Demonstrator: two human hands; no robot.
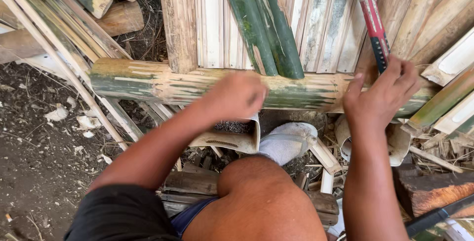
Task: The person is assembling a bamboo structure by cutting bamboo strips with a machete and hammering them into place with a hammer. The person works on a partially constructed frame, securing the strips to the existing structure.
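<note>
Overhead, right hand [382,93] wrapped around the red-and-blue hammer handle [373,21] over split bamboo slats [217,24], left hand [237,95] blurred, grip unclear, above a cut container of small nails [232,133], before the horizontal bamboo pole [158,85].

The left hand [237,95] hovered over a cut container of small nails [232,135], with the thick horizontal bamboo pole [148,80] barring the way at twelve o'clock. Split bamboo slats [217,24] and two green poles [266,24] lay packed across that pole, leaving no gap between them. At nine o'clock, bare dirt [39,172] offered open room, crossed only by thin diagonal strips [59,58]. The right hand [382,93] gripped a red-handled hammer [373,21]; loose slats [444,98] crowded its three o'clock. At six o'clock, the knee [252,191] and the grey-socked foot [289,142] filled the space between both arms.
</note>
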